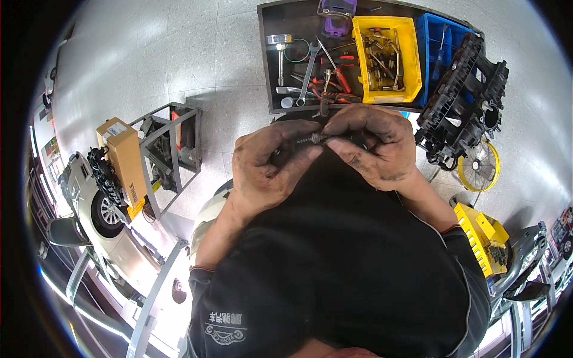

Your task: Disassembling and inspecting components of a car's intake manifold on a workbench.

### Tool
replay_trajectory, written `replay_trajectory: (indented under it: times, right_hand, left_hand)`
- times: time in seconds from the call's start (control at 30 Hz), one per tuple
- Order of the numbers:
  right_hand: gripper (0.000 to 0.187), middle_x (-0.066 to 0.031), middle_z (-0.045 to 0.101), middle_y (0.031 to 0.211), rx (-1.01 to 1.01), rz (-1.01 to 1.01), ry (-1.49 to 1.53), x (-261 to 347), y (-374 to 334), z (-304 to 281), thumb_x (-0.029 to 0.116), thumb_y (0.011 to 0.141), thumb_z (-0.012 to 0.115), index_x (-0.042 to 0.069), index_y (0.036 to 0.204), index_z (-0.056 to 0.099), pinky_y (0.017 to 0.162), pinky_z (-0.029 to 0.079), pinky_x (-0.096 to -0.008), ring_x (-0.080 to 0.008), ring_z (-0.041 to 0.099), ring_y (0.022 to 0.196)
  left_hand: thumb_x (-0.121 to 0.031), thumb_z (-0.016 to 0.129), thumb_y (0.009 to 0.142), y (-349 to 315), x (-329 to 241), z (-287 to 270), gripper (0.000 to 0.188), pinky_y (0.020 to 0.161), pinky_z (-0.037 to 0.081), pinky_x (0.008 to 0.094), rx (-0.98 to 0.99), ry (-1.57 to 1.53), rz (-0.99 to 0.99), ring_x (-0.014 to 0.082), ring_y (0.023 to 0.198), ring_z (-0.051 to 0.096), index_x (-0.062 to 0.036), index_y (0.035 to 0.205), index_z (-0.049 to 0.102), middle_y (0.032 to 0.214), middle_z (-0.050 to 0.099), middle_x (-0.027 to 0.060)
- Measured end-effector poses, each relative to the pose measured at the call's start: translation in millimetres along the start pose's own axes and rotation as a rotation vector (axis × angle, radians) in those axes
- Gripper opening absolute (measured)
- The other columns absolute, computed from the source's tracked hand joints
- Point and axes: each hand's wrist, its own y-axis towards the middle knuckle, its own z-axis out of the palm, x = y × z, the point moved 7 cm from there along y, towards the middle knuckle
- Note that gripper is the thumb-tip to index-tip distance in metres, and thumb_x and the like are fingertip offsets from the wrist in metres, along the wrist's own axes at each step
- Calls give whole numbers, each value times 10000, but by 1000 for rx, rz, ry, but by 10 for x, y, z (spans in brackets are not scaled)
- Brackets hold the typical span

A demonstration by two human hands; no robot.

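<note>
My two hands meet in front of my chest, fingers smudged with black grease. Between their fingertips is a small grey metal bolt [308,139] with a ridged, threaded shank lying roughly level. My left hand [262,164] curls round its shank end, thumb and fingers closed. The thumb and forefinger of my right hand [382,152] pinch its other end, which is partly hidden by the fingertips. Just beyond the hands stands a dark tool tray [307,12] holding a wrench [308,71], a hammer [280,56] and red-handled pliers [340,97].
Within the tray sit a yellow bin [416,59] of metal sockets and a blue bin [424,48]. A black engine manifold [459,98] overhangs its right corner, above a yellow-rimmed wheel [479,166]. Leftward are a metal frame [173,128], a cardboard box [124,158] and a car [113,238].
</note>
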Motion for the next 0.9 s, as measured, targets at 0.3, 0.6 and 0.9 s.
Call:
replay_trajectory:
  times: [0.3, 0.6, 0.9]
  right_hand:
    - [186, -107, 686, 912, 32, 96, 144, -100, 6, 23, 80, 849, 745, -38, 971, 670, 737, 497, -272, -165, 642, 831]
    - [176, -91, 669, 923, 52, 96, 158, -124, -12, 38, 92, 867, 738, -31, 966, 662, 738, 489, -266, -141, 616, 824]
    - [132, -92, 660, 899, 39, 82, 153, -106, -22, 36, 49, 865, 712, -29, 953, 651, 740, 490, -270, -145, 618, 817]
  left_hand:
    - [-79, 832, 761, -9, -27, -12, 282, 530, 475, 221, -68, -10, 147, 97, 626, 657, -33, 1014, 718, 872, 743, 74]
    - [-73, 840, 738, 8, -49, -18, 283, 659, 561, 275, -71, -40, 180, 201, 798, 731, -32, 994, 727, 947, 747, 93]
    - [-77, 835, 747, 12, -66, -24, 269, 716, 576, 303, -54, -23, 180, 238, 859, 738, -20, 987, 727, 974, 744, 110]
